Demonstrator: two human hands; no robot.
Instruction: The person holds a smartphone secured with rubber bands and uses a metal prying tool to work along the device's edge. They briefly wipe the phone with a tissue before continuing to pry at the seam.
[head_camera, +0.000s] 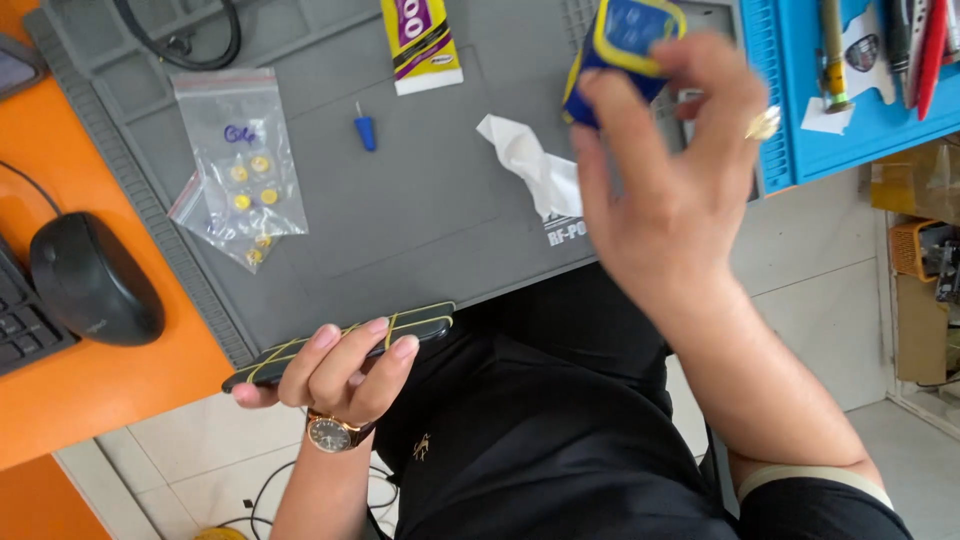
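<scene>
With my left hand (345, 370) curled around the banded phone (340, 343) off the edge of the surface (420, 210) and my right hand (665, 175) pinching a blue-and-yellow box (622, 50) aloft (only fingertips), either could slip and drop, I'd guess.

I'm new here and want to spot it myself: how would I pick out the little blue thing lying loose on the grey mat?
Start at the big grey work mat covering the orange desk. Near its middle, between the clear bag of small yellow discs and the crumpled white tissue, lies the small blue tool. It is the only blue piece lying loose on the mat, cone-shaped with a thin tip.
</scene>
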